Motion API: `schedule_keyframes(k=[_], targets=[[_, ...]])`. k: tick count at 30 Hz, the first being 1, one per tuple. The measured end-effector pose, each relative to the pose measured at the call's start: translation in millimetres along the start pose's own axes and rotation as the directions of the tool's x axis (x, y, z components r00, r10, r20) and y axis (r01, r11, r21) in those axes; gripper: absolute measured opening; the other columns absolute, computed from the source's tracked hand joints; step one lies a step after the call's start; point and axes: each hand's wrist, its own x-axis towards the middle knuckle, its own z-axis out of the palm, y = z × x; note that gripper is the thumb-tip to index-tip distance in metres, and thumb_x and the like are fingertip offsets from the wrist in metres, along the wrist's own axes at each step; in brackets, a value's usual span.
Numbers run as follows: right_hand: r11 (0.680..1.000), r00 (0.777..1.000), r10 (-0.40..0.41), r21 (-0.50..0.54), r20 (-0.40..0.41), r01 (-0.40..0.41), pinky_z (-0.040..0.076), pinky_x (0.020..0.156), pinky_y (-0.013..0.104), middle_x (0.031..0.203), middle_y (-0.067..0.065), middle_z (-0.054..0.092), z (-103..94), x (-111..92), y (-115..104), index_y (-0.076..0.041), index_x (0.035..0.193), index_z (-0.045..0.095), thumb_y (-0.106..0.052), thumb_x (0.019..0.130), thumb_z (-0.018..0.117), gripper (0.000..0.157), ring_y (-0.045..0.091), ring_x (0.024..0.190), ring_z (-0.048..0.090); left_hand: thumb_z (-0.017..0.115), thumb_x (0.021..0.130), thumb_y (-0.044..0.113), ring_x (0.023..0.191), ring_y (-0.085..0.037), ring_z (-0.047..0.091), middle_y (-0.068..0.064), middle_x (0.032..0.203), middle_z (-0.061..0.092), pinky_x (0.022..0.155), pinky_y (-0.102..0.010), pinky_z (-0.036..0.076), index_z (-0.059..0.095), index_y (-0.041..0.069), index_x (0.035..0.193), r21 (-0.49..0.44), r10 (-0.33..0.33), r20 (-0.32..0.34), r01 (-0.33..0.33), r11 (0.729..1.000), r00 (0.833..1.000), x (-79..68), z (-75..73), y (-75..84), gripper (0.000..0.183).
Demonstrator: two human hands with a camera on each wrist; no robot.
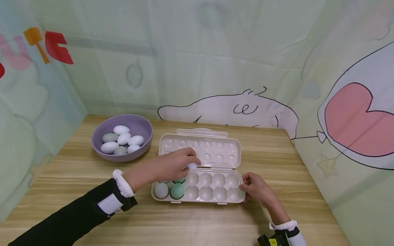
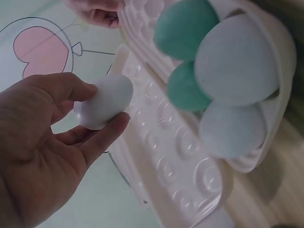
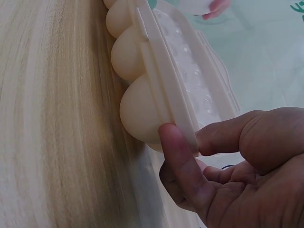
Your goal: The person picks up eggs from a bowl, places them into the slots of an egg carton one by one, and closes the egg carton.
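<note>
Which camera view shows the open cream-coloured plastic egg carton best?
The head view: from above, it shows the carton nearly whole, partly behind the left hand. The left wrist view crops its tray and lid; the right wrist view shows mainly its side.

Head view: up top, facing forward-down over my table (image 1: pixel 200 225). Wrist views: super close, tilted, both catching egg carton (image 1: pixel 205 186).

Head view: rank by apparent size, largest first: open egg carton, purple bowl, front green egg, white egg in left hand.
1. Open egg carton
2. Purple bowl
3. Front green egg and white egg in left hand: unranked, since the hand partly hides the white egg.
</note>
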Motion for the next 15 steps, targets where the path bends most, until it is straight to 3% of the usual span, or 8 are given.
schedule_keyframes(k=[8,15], targets=[[1.000,1.000,-0.009,0.002,0.001,0.009,0.058,0.052,0.033,0.086,0.012,0.059,0.7,0.1,-1.1,0.016,0.110,0.048,0.010,0.091,0.061,0.023,0.019,0.064,0.063,0.069,0.095,0.003,0.104,-0.023,0.064,-0.010,0.121,0.061,0.090,-0.035,0.056,0.071,0.009,0.126,0.018,-0.035,0.021,0.034,0.999,0.999,4.9,27.6,-7.2,0.032],[1.000,1.000,-0.005,0.009,0.003,0.005,0.059,0.052,0.034,0.086,0.012,0.059,0.8,1.0,0.2,0.017,0.110,0.049,0.011,0.091,0.061,0.024,0.019,0.064,0.063,0.073,0.093,0.006,0.099,-0.021,0.064,-0.011,0.116,0.063,0.085,-0.033,0.057,0.067,0.004,0.127,0.057,-0.028,0.014,0.027,0.998,0.999,4.8,40.1,-8.6,0.035]])
